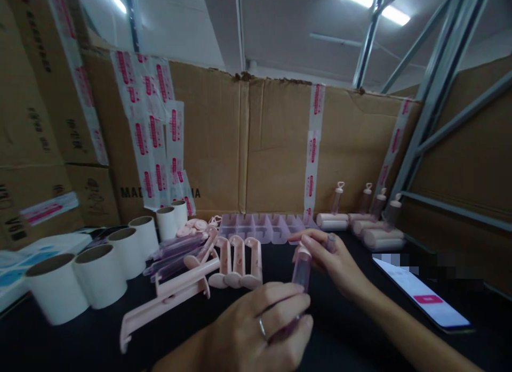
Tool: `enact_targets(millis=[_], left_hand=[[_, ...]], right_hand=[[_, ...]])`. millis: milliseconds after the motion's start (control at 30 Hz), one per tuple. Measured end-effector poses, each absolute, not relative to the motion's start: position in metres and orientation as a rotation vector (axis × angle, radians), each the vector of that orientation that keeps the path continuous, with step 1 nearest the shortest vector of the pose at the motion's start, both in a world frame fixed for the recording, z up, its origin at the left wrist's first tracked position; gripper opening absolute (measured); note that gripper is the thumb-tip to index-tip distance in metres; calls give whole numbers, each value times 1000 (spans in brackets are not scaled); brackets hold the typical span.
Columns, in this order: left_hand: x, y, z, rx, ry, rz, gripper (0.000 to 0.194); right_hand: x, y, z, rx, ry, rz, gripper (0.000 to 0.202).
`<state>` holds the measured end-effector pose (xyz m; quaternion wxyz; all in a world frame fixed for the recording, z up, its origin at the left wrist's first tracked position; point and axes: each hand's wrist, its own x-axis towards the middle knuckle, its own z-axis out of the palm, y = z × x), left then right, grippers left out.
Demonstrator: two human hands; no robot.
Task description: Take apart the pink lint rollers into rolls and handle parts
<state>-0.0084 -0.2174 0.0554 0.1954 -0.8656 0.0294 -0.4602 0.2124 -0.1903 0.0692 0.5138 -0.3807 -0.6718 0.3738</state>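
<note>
In the head view my left hand wears a ring and wraps round a translucent purple tube handle, held upright. A pink cap sits at the tube's upper end. My right hand has its thumb and fingers closed at that cap; the exact contact is partly hidden. Left of my hands stand several pink roller frames in a row. More pink frame pieces lie crossed beside them. Several loose purple tubes are behind those, near pink discs.
White paper rolls stand along the left. A purple divided tray lies at the back, before a cardboard wall. Lint rollers with upright handles stand back right. A lit phone lies at the right on the black table.
</note>
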Motion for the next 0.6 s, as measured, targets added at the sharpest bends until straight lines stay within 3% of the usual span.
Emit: enact_targets(millis=[133, 267, 400, 600], left_hand=[[-9, -211, 49, -2477, -217, -1525, 26], [-9, -196, 48, -2372, -670, -1694, 24], [-11, -184, 49, -2370, -847, -1473, 28], [-5, -201, 51, -2371, -764, -1144, 37]], right_hand=[[225, -186, 71, -846, -1565, 904, 38], [234, -186, 73, -931, -1733, 580, 31], [226, -197, 70, -1028, -1826, 307, 42], [200, -219, 60, -974, -1810, 401, 40]])
